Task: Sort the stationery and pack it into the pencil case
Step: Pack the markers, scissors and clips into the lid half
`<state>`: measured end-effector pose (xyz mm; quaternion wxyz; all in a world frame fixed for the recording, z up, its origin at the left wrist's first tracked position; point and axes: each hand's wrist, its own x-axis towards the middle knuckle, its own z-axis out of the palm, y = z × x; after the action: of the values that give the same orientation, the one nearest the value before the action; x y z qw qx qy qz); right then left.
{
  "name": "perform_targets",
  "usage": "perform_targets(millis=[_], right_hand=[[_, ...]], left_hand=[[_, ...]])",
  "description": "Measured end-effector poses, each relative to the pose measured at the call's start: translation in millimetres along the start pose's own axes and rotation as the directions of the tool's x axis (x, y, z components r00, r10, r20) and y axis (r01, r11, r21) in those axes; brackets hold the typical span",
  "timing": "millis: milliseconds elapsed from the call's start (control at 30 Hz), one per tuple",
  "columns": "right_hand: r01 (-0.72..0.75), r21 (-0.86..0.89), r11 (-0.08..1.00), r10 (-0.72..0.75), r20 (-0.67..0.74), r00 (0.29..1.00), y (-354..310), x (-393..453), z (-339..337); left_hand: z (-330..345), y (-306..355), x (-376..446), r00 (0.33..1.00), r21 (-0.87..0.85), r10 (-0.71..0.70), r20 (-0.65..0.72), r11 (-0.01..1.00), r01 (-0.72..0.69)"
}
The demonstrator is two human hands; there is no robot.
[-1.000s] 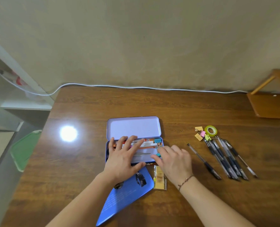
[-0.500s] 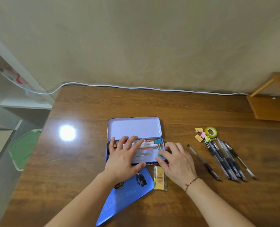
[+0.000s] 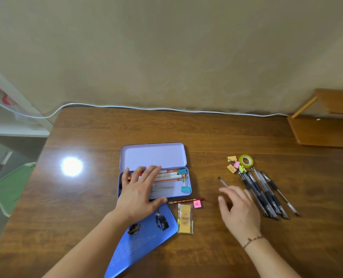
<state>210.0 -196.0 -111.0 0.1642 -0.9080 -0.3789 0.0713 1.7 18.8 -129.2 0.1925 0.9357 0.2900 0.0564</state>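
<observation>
- One view only, from your head camera, looking down on a brown wood-grain tabletop (image 3: 206, 137).
- Your left hand (image 3: 140, 189) lies flat with fingers spread, pressing on the contents at the left end of the open lilac metal pencil case (image 3: 152, 155); its thumb rests along the case's near edge.
- Inside the case you can see orange and white pencils (image 3: 166, 176) along the far side, a grey pointed metal blade (image 3: 162, 189) nearer you, and two teal binder clips (image 3: 186, 189) at the right end.
- The case's lid stands open on the far side, its pale inside facing up.
- Your right hand (image 3: 239, 209) hovers above the tabletop with fingers loosely spread and holding nothing, just over the lower part of a single dark pen (image 3: 222, 181).
- Right of that hand lies a row of dark gel pens (image 3: 267, 193), tips pointing toward you.
- At the far end of those pens sit small yellow and pink binder clips (image 3: 233, 164) and a yellow-green roll of tape (image 3: 246, 160).
- Just in front of the case lie a red pencil (image 3: 186, 200), a pink sticky tab (image 3: 197, 204), and a clear packet of tan sticky notes (image 3: 185, 218).
- Under your left forearm rests a blue printed card (image 3: 146, 237).
</observation>
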Motion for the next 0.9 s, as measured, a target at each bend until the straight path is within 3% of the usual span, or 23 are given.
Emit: perform_targets(millis=[100,200,300,600,800,900], right_hand=[[-0.158,-0.013,0.987,0.154,-0.144,0.977,15,35,-14],[-0.206,-0.118,0.971,0.192,-0.120,0.974,26,68,-22],[-0.192,-0.210,0.959,0.185,-0.055,0.981,26,85,-21],[-0.108,-0.330,0.938,0.098,-0.047,0.994,16,104,-19],[0.094,-0.491,0.866,-0.070,0.067,0.995,21,109,-21],[0.097,-0.450,0.888,-0.115,-0.014,0.993,22,108,-25]], left_hand=[[-1,2,0,1.000,0.009,-0.008,0.011,1.000,0.008],[-2,3,0,1.000,-0.012,-0.023,0.003,1.000,0.023],[-3,5,0,1.000,-0.038,-0.029,-0.005,0.999,0.029],[-5,28,6,0.997,-0.073,-0.029,0.068,0.997,0.034],[3,46,12,0.995,-0.038,-0.032,0.091,0.999,0.036],[3,38,8,0.997,0.016,0.025,0.069,1.000,-0.026]])
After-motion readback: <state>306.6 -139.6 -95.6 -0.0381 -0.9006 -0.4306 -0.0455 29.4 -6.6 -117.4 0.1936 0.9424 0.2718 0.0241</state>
